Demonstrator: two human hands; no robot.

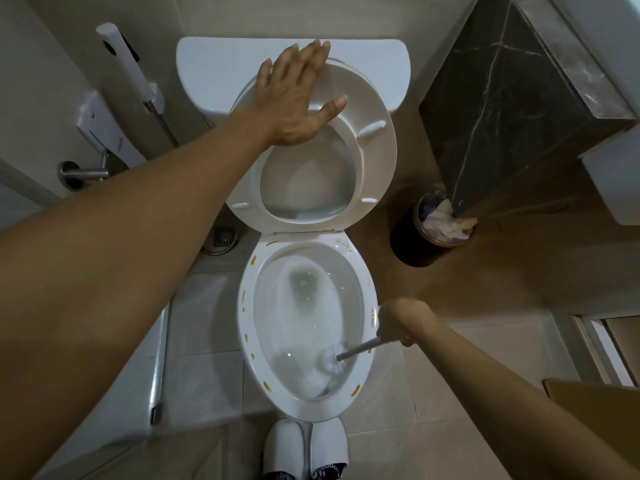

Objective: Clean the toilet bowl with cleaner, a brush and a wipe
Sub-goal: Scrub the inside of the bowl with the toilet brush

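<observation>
The white toilet bowl (246, 299) stands open below me, with yellow drops of cleaner dotted along its rim. Its seat (375, 157) is raised against the tank (214, 71). My left hand (294, 95) lies flat with straight fingers on the upper edge of the raised seat. My right hand (398, 323) grips the grey handle of the toilet brush (353, 353) at the bowl's right rim. The white brush head (327, 363) is down in the water at the near part of the bowl and looks blurred.
A black bin (410, 245) holding crumpled tissue stands on the floor to the right, under a dark marble counter (502, 98). A bidet sprayer (124, 64) hangs on the left wall above a metal holder. A floor drain (224, 235) lies left of the toilet. My white slippers (304, 448) touch its base.
</observation>
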